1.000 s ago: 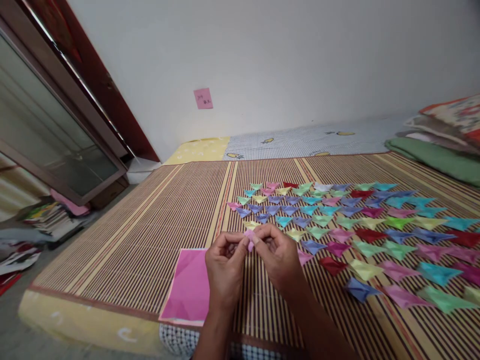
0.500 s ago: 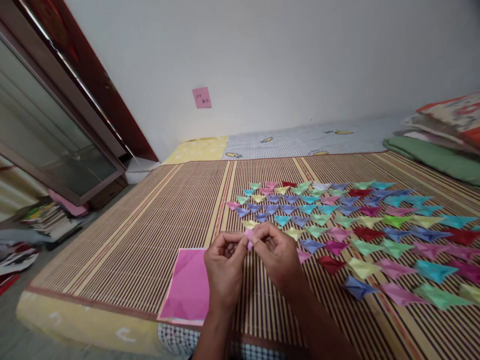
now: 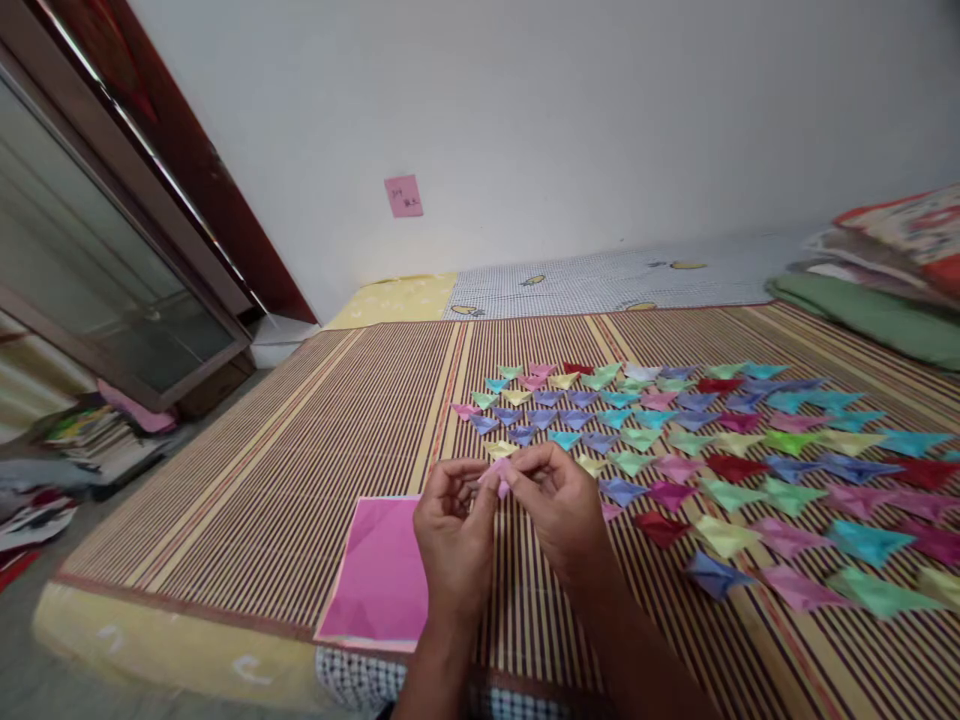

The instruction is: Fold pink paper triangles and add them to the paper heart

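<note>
A small folded piece of pink paper (image 3: pixel 501 474) is pinched between the fingertips of both hands, above the striped mat. My left hand (image 3: pixel 456 515) closes on its left side, thumb against forefinger. On its right side my right hand (image 3: pixel 556 505) grips in the same way. Fingers cover much of the paper, so its exact folds are hidden. Left of my left hand lies a stack of square paper sheets (image 3: pixel 379 570), bright pink on top. Beyond and to the right of my right hand, folded paper shapes (image 3: pixel 724 537) in many colours stand in rows.
The striped mat (image 3: pixel 300 430) covers the bed, with a patterned sheet (image 3: pixel 577 285) along the wall. Folded green cloth (image 3: pixel 870 315) and cushions sit at the far right. A pink note (image 3: pixel 403 196) hangs on the wall. Books (image 3: pixel 94 435) are piled at left beside a glass-panelled door (image 3: pixel 105 210).
Both hands have shifted slightly to the right, still pinching the pink paper. The paper has turned a little between the fingertips, and its visible outline differs.
</note>
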The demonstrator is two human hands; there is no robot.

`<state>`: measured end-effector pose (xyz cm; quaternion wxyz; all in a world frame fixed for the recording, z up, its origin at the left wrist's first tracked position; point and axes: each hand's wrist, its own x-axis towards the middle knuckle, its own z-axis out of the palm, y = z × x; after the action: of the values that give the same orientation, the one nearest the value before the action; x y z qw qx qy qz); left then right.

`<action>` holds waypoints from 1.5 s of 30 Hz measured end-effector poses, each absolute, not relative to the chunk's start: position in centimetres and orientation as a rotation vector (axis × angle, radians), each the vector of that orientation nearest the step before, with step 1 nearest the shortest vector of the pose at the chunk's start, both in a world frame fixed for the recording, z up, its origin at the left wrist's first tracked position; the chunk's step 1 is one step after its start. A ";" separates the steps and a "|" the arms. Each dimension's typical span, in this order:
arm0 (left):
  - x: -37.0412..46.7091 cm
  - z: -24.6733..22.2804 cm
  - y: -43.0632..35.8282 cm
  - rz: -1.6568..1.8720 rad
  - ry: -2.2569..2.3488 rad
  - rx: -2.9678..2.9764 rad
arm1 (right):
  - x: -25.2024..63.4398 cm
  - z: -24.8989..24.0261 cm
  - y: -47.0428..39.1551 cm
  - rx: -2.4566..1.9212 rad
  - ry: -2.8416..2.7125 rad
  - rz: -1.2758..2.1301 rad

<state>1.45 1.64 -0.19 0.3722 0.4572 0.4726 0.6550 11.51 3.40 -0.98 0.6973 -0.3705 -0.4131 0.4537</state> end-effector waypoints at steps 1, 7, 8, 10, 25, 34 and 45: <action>1.5 -0.2 1.6 1.689 1.193 1.150 | 11.5 -1.0 3.4 -0.830 -0.907 1.024; 1.2 0.4 1.9 1.548 1.114 1.065 | 12.0 -1.2 3.3 -0.903 -0.956 0.936; 1.1 0.5 1.9 1.489 1.105 1.081 | 12.1 -1.2 3.3 -0.913 -0.974 0.930; 0.8 0.6 2.0 1.415 1.091 1.131 | 12.3 -1.2 3.2 -0.917 -1.003 0.960; 1.5 0.3 1.5 1.539 1.149 1.227 | 12.8 0.0 2.8 -0.925 -1.081 1.099; -0.2 0.3 2.4 1.326 1.058 1.153 | 14.4 -0.1 3.1 -1.021 -1.377 1.035; 0.2 0.1 2.9 1.419 0.821 0.729 | 14.0 0.2 3.0 -0.955 -1.373 1.099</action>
<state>0.24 2.86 0.07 0.6239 0.3176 0.3574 0.6182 14.00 2.99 0.16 0.5399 -0.4016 -0.5774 0.4623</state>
